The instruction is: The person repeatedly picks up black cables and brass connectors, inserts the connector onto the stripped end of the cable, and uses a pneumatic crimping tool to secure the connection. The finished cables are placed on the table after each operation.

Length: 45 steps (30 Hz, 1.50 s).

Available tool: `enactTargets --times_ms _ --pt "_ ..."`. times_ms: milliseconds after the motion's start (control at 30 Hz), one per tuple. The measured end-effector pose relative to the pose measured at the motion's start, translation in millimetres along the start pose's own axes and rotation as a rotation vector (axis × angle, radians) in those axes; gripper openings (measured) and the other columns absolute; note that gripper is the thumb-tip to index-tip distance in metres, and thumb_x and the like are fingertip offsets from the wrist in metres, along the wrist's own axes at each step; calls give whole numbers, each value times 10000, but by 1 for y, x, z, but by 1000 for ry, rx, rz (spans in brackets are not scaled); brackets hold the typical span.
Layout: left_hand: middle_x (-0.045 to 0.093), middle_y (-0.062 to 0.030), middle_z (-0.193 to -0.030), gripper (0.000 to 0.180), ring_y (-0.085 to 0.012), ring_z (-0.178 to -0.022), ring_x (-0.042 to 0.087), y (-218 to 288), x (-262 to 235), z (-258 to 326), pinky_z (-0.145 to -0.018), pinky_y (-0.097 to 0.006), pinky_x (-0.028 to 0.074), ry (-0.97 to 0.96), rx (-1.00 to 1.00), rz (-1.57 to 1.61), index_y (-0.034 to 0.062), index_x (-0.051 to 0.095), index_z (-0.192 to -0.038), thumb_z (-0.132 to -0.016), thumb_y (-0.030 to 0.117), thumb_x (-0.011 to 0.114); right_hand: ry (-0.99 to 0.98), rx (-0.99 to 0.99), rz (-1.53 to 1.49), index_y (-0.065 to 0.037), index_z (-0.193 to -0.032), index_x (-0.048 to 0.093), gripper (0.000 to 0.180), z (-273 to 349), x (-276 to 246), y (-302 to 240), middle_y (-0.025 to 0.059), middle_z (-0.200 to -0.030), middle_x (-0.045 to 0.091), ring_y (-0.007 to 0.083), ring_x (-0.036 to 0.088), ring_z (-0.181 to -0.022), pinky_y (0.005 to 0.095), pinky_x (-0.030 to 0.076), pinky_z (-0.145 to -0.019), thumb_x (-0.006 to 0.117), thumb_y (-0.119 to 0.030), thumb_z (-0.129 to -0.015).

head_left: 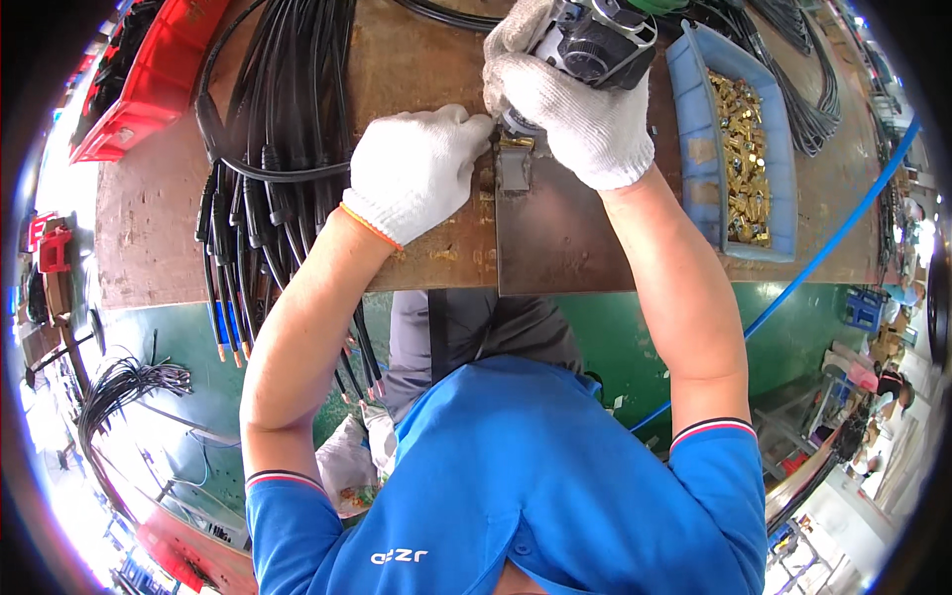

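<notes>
Both of my hands wear white knit gloves. My right hand point(575, 114) is wrapped round a black and grey handheld power tool point(585, 61) over the far middle of the workbench. The tool's lower end comes down beside a small brass fitting point(518, 143), which sits at a small grey metal block point(515, 171) on a dark plate. Just left of that block, my left hand point(421, 164) is closed, its fingertips pinched together near the fitting. What those fingers hold, if anything, is hidden.
Left of my hands, a bundle of black cables point(297, 109) hangs over the edge of the brown workbench point(149, 238). A blue bin point(699, 149) of brass fittings point(742, 159) stands at the right. Beyond are a red bin point(164, 74) and a blue hose point(843, 233).
</notes>
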<state>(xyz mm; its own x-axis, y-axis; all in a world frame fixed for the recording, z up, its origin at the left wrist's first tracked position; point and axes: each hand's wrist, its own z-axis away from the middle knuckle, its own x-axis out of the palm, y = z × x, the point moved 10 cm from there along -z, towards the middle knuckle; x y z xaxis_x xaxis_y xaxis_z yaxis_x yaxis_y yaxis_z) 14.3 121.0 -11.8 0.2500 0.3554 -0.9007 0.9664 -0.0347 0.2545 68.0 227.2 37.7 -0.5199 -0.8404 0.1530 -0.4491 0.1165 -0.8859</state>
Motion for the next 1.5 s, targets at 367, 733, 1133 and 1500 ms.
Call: enactTargets --times_ms 367,733,1133,1500 --pt "721 -123 -940 210 -359 -816 739 -6 6 -2 -723 -474 584 -93 -46 -15 145 751 -1131 -933 173 687 7 203 -259 -32 -1113 650 289 1 3 6 67 -945 690 133 661 -762 275 530 -670 766 29 -855" --pt "724 -142 -926 180 -375 -826 731 -1 -15 -1 -732 -479 579 -63 -51 -22 134 768 -1094 -978 236 675 64 -21 -308 -61 -1175 687 237 -23 -135 -120 156 -1071 714 266 671 -908 473 583 -853 681 -155 -957" --pt "756 -183 -913 204 -381 -859 746 27 -75 10 -766 -446 590 -39 -94 259 67 807 -1060 -905 181 739 748 479 859 -39 -1062 724 336 107 -363 -85 29 -829 678 159 604 -679 353 507 -648 872 -255 -852" --pt "744 -192 -888 200 -383 -846 742 29 -81 9 -751 -447 586 -70 -170 249 60 804 -1059 -922 191 741 297 266 733 -55 -1299 702 341 75 -110 -83 45 -1124 739 163 688 -1021 328 561 -932 745 -262 -1031"
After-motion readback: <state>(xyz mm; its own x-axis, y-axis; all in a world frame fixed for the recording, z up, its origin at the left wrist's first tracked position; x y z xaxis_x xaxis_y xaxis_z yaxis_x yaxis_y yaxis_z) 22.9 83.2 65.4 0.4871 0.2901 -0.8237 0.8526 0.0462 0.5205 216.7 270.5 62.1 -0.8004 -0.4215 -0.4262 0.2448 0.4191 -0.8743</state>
